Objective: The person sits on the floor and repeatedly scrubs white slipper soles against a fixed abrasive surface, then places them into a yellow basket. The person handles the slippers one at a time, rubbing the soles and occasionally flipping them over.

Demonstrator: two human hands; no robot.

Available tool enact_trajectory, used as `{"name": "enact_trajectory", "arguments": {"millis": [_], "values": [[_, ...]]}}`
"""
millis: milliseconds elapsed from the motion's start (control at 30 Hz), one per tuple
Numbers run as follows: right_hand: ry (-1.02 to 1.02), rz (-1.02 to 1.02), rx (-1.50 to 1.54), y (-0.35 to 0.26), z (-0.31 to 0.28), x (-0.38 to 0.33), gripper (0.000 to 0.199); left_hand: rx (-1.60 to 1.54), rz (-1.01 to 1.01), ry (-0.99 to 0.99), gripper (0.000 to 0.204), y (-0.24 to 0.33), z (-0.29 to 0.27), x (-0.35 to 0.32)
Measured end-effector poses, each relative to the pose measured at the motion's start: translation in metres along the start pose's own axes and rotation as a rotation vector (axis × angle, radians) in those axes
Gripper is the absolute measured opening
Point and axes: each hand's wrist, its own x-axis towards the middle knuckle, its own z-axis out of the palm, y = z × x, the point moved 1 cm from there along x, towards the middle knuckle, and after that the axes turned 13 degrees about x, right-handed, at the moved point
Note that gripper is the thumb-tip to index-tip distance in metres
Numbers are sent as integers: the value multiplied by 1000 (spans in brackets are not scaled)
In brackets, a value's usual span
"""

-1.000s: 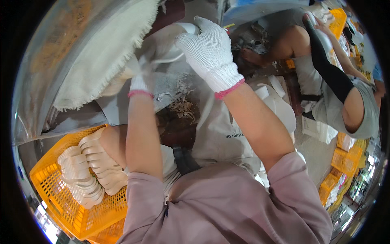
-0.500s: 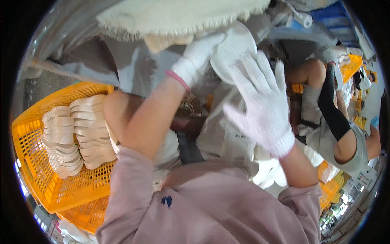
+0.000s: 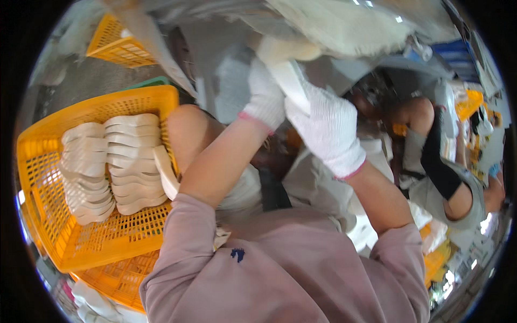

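Both my hands wear white knit gloves and meet in front of me, on a white shoe sole (image 3: pixel 291 85) seen edge-on. My left hand (image 3: pixel 266 94) grips its left side; the glove is a little blurred and its fingertips are hidden. From the right, my right hand (image 3: pixel 326 124) closes around its lower part. The sole's upper end touches or overlaps a cream rounded piece (image 3: pixel 293 49); I cannot tell which. Above hangs a thick cream cloth (image 3: pixel 344 29) with a fuzzy edge.
To my left stands a yellow basket (image 3: pixel 116 237) with two rows of stacked cream soles (image 3: pixel 134 161), one more leaning beside my knee. Another yellow basket (image 3: pixel 124 48) lies farther off. At the right sits a co-worker with a black sleeve (image 3: pixel 439 156). White pieces (image 3: pixel 363 234) lie by my right elbow.
The sole has turned from its flat face to its edge. My right hand, spread open before, has closed on it. The view has shifted, showing more of the left side.
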Motion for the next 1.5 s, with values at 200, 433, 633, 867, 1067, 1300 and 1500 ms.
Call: {"name": "enact_trajectory", "arguments": {"millis": [200,433,633,867,1067,1300,1500], "values": [[116,110,61,6,12,21,26,1404,915,-28,46,-3,-2,-20],[-448,450,575,4,-20,11,46,185,134,-595,37,-8,-7,0],[-488,47,780,-1,-8,32,23,133,216,-88,38,8,4,7],[-12,209,157,-39,-19,-31,47,-154,-163,-362,40,-20,-8,-2],[9,204,233,-17,-5,11,45,161,28,-80,41,4,-26,23],[170,291,261,-17,3,28,46,705,520,-1,45,-8,-18,-10],[-216,272,199,-25,-17,3,50,209,99,-277,49,-34,-27,-1]]}}
